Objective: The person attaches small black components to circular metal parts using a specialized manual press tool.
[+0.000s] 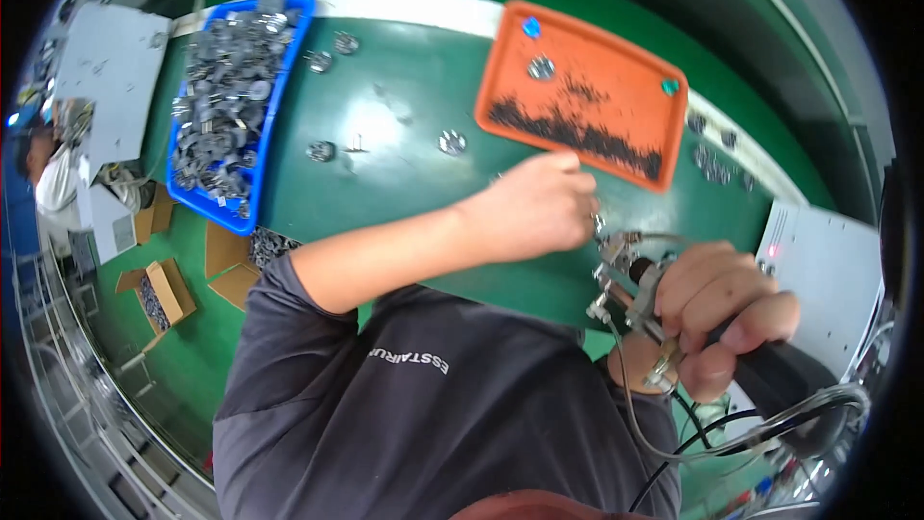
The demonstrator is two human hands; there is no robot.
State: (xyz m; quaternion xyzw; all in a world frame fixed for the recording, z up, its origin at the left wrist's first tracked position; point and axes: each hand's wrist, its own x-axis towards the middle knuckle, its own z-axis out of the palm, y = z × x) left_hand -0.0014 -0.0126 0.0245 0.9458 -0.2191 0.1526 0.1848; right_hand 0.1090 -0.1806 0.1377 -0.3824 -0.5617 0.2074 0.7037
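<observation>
My left hand (539, 207) reaches across the green bench, its fingers curled closed around a small silvery part (599, 225); most of that part is hidden. Wrapped round a power screwdriver (640, 294) is my right hand (717, 303). The screwdriver has a metal front end, a dark handle and hoses, and its tip is close to my left fingertips. Just beyond my left hand lies an orange tray (577, 24). Dark screw-like bits (577, 135) heap along its near side, with a round metal part (541, 67) farther back.
A blue bin (258, 188) full of grey round parts stands at left. Several loose metal parts (452, 143) lie on the green bench (385, 193), more (712, 166) right of the tray. A white box (823, 260) is at right. Cardboard boxes (171, 291) sit on the floor; a person (60, 183) is far left.
</observation>
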